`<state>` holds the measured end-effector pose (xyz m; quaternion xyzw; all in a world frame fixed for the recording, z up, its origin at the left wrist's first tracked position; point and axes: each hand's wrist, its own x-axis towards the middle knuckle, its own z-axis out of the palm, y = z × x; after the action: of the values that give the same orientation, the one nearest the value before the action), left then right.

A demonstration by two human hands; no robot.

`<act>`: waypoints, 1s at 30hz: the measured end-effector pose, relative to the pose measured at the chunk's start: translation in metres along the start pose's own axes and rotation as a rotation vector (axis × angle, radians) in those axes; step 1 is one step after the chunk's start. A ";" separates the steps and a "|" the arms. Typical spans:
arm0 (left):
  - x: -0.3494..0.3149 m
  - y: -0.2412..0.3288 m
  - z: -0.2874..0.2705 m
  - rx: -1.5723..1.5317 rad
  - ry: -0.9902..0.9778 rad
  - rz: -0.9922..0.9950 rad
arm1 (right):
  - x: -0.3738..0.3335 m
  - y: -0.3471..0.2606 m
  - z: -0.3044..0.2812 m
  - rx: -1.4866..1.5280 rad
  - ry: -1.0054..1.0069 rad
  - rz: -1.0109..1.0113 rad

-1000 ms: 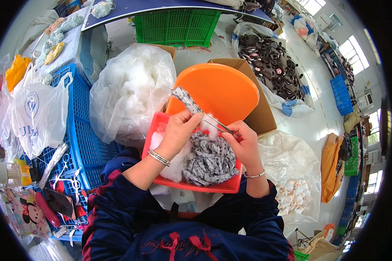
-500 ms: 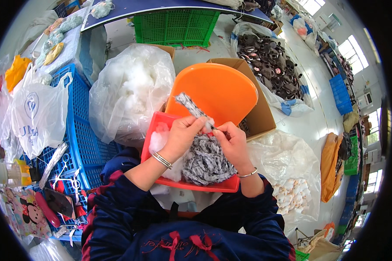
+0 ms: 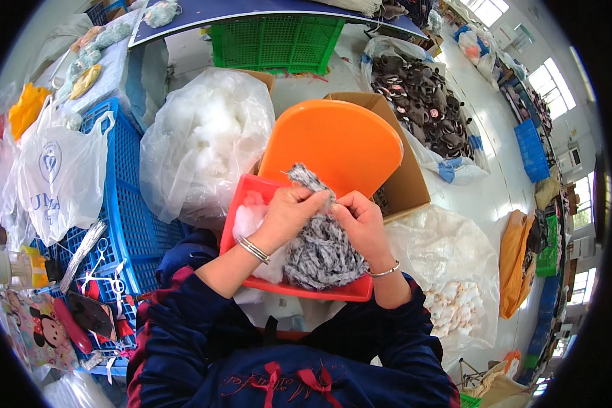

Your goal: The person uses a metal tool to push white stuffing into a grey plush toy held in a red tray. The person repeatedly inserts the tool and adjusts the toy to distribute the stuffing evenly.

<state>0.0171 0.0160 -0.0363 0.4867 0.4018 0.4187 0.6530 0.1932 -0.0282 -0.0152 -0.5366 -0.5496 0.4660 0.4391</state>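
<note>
White stuffing (image 3: 251,221): loose in the red tray (image 3: 319,295).
Left hand (image 3: 285,212): fingers pinching the grey strip (image 3: 307,178) over the tray's far side.
Strip: picked up, apparently unfinished.
Grey pile (image 3: 325,255): plenty seemingly left.
Right hand (image 3: 362,221): fingers bunched at the strip; grip, can't tell.

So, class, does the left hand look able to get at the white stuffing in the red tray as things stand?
Probably yes: the white stuffing lies in the open red tray, close by the left hand. But that hand pinches the grey fluffy piece, so it would likely need freeing first.
</note>
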 end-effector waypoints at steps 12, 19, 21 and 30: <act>0.004 0.022 -0.012 -0.058 -0.117 0.054 | 0.001 -0.006 -0.014 -0.268 -0.045 -0.099; -0.002 0.004 -0.001 -0.053 -0.127 -0.031 | -0.001 0.005 0.004 0.050 -0.043 0.021; -0.003 0.008 -0.001 -0.054 -0.128 -0.039 | 0.000 0.006 0.004 0.065 -0.060 0.035; 0.016 0.018 -0.031 -0.158 -0.053 -0.129 | 0.004 -0.007 -0.046 0.090 -0.205 0.332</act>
<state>-0.0090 0.0437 -0.0269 0.4180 0.3805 0.3931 0.7252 0.2368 -0.0221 -0.0004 -0.5495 -0.4740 0.6083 0.3215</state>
